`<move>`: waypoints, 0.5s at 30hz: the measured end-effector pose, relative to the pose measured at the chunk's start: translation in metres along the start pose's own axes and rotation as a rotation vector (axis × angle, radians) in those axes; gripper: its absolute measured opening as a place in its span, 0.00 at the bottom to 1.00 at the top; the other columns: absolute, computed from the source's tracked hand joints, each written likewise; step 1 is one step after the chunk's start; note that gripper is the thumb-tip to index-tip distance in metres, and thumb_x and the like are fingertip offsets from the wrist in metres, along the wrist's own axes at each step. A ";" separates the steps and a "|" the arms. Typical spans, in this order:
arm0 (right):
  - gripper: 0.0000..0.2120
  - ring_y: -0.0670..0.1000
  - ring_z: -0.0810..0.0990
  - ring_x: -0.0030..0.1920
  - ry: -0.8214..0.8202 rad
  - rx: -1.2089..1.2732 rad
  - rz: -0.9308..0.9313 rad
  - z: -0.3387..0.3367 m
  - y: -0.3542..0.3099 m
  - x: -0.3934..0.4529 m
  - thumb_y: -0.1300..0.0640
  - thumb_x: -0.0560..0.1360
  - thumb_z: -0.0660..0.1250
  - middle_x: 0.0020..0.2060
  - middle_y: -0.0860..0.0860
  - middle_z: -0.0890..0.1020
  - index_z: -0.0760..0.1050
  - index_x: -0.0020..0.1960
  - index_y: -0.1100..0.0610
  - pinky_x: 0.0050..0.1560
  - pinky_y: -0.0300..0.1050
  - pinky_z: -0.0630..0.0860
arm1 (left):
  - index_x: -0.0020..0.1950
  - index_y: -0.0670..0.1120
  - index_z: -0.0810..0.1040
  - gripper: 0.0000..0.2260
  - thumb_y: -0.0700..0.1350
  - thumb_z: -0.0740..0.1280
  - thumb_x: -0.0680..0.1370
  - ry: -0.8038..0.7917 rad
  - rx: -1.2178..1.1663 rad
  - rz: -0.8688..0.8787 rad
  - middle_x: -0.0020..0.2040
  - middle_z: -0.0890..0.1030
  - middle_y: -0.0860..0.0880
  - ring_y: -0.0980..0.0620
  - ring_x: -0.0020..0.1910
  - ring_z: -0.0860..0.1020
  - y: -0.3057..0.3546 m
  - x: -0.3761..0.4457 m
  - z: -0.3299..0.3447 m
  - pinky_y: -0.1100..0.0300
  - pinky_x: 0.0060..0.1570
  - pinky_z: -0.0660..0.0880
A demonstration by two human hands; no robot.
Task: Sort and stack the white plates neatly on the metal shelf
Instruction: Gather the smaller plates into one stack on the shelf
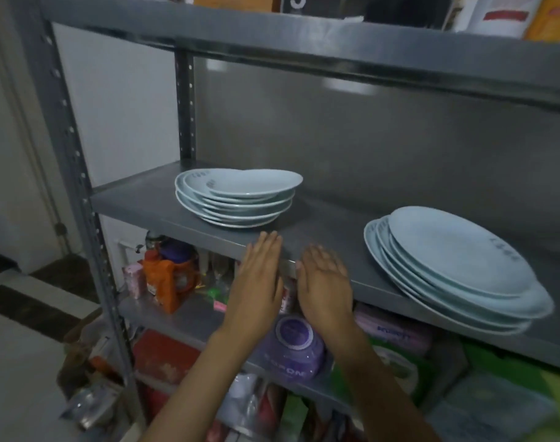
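— Where do things stand at the metal shelf (182,208)?

— Two stacks of white plates sit on the middle level. The smaller plates (237,196) are piled toward the back left; the larger plates (454,269) lie at the right, near the front edge. Both piles look sorted by size.

— Neat, though?

— Not quite. The top plate of the left pile sits off-centre, and the right pile fans out, each plate slid a little past the one below. Squaring them up appears to be what is left.

— And the hands?

— The left hand (259,282) and right hand (325,282) hover side by side at the shelf's front lip, between the stacks, palms down, fingers spread flat. Neither has hold of anything. Bottles and packets crowd the lower shelves (189,317) beneath.
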State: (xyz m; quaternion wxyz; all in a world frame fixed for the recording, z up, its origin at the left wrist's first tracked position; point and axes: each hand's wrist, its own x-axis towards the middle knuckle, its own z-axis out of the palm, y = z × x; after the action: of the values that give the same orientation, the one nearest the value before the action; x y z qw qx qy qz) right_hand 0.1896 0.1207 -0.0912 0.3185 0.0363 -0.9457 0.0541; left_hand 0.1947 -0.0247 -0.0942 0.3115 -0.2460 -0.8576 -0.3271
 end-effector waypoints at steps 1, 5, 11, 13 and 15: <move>0.20 0.55 0.78 0.62 -0.007 -0.009 -0.004 -0.002 0.003 -0.008 0.53 0.77 0.54 0.59 0.56 0.81 0.78 0.60 0.61 0.66 0.50 0.69 | 0.75 0.39 0.63 0.26 0.43 0.54 0.76 -0.008 -0.007 0.002 0.76 0.63 0.43 0.48 0.76 0.58 0.003 -0.005 0.006 0.50 0.74 0.56; 0.22 0.56 0.72 0.68 -0.013 0.016 0.011 -0.024 0.018 -0.050 0.54 0.78 0.52 0.65 0.58 0.76 0.73 0.66 0.63 0.70 0.51 0.58 | 0.75 0.38 0.61 0.29 0.32 0.61 0.74 -0.014 -0.013 0.100 0.75 0.63 0.40 0.45 0.76 0.57 0.029 -0.017 0.021 0.48 0.73 0.57; 0.21 0.57 0.72 0.68 0.061 0.000 0.056 -0.093 0.064 -0.101 0.57 0.78 0.53 0.66 0.60 0.74 0.72 0.67 0.65 0.70 0.52 0.65 | 0.77 0.38 0.56 0.32 0.29 0.55 0.72 -0.030 -0.035 0.239 0.77 0.58 0.41 0.45 0.77 0.53 0.106 -0.015 0.032 0.49 0.75 0.51; 0.21 0.56 0.72 0.68 0.055 -0.003 0.030 -0.117 0.079 -0.113 0.58 0.78 0.54 0.66 0.59 0.74 0.72 0.67 0.64 0.71 0.50 0.63 | 0.77 0.38 0.55 0.32 0.32 0.49 0.72 -0.027 -0.069 0.292 0.78 0.57 0.42 0.45 0.78 0.52 0.136 -0.012 0.040 0.49 0.76 0.50; 0.21 0.54 0.69 0.70 0.062 0.015 0.037 -0.142 0.095 -0.124 0.57 0.79 0.54 0.68 0.57 0.73 0.70 0.68 0.63 0.72 0.45 0.59 | 0.77 0.38 0.55 0.33 0.29 0.51 0.71 -0.010 -0.113 0.332 0.78 0.57 0.42 0.46 0.78 0.52 0.167 -0.009 0.052 0.48 0.76 0.51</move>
State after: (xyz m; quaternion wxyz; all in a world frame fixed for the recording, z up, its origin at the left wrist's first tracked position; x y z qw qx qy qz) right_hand 0.3634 0.2372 -0.0617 0.3465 0.0196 -0.9354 0.0683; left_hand 0.2857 0.1215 -0.0632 0.3427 -0.4032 -0.7869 -0.3176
